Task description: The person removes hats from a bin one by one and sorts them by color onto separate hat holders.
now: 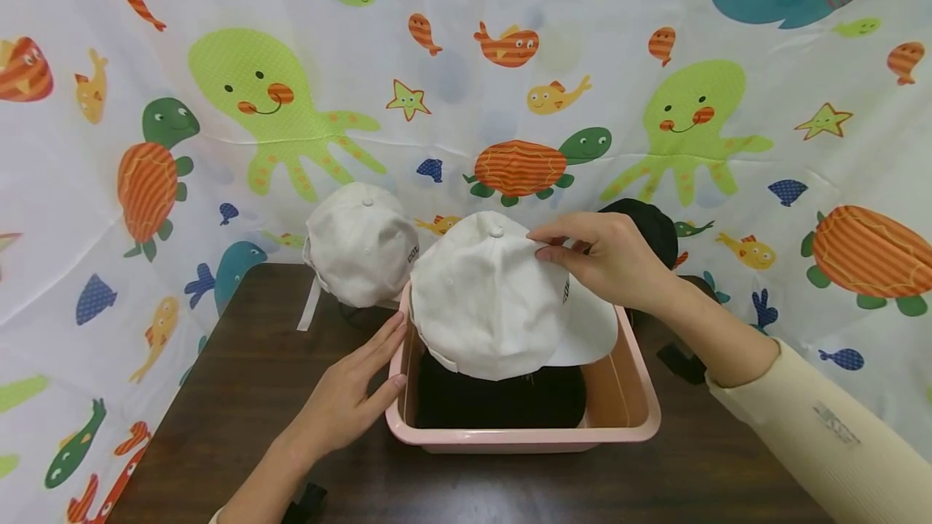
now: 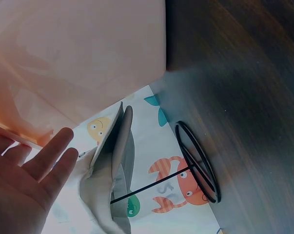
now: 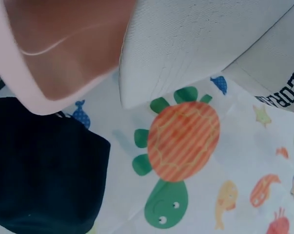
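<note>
My right hand [image 1: 600,253] pinches a white baseball cap [image 1: 488,297] at its front, between thumb and fingers. The cap is above a pink plastic basin [image 1: 524,437], its brim pointing right. In the right wrist view dark lettering shows on the white cap [image 3: 186,44]. My left hand [image 1: 349,399] rests its extended fingers along the basin's left rim; in the left wrist view these fingers [image 2: 51,156] are spread beside the basin wall [image 2: 78,53]. Inside the basin lies a black fabric item [image 1: 495,403] with a rounded edge, partly hidden by the white cap.
Behind the basin on the left, another white cap [image 1: 364,249] sits on a black wire stand [image 2: 198,163]. A black cap [image 1: 644,225] is behind my right hand. All stand on a dark wooden table [image 1: 269,346] before a sea-animal curtain [image 1: 451,128].
</note>
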Motion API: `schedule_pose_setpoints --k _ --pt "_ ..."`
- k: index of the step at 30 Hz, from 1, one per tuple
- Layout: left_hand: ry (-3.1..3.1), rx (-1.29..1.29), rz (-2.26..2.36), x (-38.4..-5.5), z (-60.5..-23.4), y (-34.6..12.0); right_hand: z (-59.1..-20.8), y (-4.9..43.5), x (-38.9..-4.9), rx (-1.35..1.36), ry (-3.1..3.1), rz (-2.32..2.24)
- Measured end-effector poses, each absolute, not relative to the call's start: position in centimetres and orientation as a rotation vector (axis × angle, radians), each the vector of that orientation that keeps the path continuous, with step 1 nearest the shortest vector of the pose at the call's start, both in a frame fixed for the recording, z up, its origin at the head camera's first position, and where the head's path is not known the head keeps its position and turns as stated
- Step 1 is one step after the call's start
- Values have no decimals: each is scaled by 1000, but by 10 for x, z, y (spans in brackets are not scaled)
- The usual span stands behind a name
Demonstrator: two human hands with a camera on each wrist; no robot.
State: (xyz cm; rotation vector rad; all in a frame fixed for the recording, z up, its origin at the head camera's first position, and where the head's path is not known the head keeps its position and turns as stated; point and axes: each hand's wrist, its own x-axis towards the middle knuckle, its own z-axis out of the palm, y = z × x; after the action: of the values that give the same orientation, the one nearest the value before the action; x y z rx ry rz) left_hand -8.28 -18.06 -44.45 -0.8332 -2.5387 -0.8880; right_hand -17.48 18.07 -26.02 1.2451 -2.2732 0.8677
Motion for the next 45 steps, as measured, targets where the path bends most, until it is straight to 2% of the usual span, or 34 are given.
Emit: schedule_pose_setpoints --k 20,45 --pt "-2559 -835 -887 -83 -443 -181 -236 160 -201 1052 -2371 921" --pt "-2577 -821 -900 -83 -442 -181 -225 125 -242 859 -2409 997"
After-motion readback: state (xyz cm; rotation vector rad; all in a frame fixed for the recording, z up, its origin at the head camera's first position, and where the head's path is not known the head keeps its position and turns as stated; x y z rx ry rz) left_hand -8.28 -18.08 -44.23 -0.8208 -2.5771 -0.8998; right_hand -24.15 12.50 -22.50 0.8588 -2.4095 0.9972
